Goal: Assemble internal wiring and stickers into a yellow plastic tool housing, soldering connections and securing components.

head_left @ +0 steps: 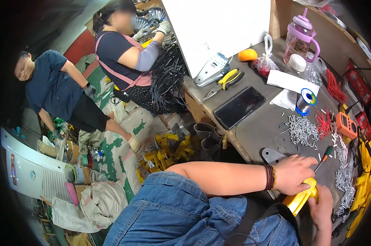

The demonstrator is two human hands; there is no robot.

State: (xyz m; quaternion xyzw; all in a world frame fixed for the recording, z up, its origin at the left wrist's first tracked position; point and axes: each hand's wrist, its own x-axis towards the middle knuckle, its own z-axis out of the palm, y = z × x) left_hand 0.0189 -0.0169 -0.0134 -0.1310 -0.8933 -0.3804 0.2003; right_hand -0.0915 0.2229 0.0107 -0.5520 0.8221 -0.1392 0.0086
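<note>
My left hand [293, 174], with bracelets at its wrist, rests its fingers on a yellow plastic casing [297, 201] at the table's near edge. My right hand [321, 205] grips the same casing from the other side, its fingers partly hidden behind it. Just beyond my left fingers lies a screwdriver [327, 153] with a dark green and orange handle, its shaft pointing toward that hand. A grey metal plate with holes [271, 156] is beside my left wrist.
Small metal sleeves [302, 131], a solder spool [306, 102], an orange meter [346, 125], a phone [239, 106] and yellow-handled pliers [226, 82] lie on the table [255, 137]. Yellow parts [169, 149] are piled on the floor. Two co-workers, one seated [124, 53], one standing [58, 90], are at left.
</note>
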